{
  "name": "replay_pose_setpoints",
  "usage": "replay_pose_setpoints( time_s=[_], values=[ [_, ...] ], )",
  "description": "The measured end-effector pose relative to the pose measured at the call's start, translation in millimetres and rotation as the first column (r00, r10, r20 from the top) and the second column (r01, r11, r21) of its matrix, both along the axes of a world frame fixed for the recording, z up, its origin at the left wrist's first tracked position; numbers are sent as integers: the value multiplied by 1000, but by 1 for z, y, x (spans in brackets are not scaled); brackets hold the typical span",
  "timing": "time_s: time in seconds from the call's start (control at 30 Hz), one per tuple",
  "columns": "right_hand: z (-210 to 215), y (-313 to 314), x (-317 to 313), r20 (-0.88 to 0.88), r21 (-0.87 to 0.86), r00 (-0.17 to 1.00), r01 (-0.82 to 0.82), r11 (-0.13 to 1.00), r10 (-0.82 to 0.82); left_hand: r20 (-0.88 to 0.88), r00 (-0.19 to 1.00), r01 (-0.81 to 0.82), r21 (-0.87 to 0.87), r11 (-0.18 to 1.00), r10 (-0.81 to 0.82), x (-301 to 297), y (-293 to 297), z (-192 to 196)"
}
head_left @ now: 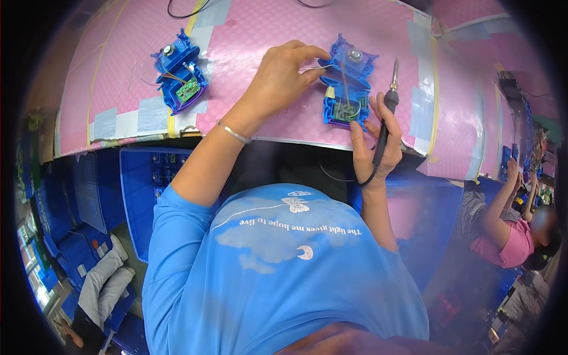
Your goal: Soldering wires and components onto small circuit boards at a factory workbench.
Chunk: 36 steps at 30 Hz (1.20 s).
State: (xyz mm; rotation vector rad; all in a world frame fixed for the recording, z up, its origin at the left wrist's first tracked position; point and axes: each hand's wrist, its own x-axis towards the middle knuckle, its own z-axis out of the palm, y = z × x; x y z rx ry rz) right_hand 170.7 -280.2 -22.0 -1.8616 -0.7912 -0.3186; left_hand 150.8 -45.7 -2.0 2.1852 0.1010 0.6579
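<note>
An opened blue plastic housing (346, 111) lies on the pink table, with a green circuit board in its near half and a round metal part in its far half. At its left edge my left hand (283, 77) has thumb and forefinger closed around a thin whitish wire (313, 68). My right hand (381, 142) grips a soldering iron (384, 124) with a black handle, its metal tip pointing up and away from the board. The fingertips of that hand touch the housing's right and near sides.
Another opened blue housing (183, 89) with a green board sits to the left. The pink table covering (236, 35) has yellow and pale tape strips. Blue bins (133, 201) stand below the table edge. A person in a pink top (509, 242) works at the far right.
</note>
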Motion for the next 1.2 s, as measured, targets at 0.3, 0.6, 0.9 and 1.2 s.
replay_pose_setpoints(
  time_s=[0.3,0.6,0.9,1.2],
  values=[
    [-9,5,1,42,58,996,-85,995,82,-195,980,37,-20,999,-40,-52,-2,17],
    [0,40,-20,103,37,961,-263,964,258,-202,978,-173,-616,769,59,-133,-7,19],
    [30,38,-18,206,84,876,-459,884,435,72,986,-44,-761,647,152,-134,26,22],
    [40,43,-28,10,96,858,-512,854,513,16,960,-264,-289,920,281,-115,20,7]
  ],
)
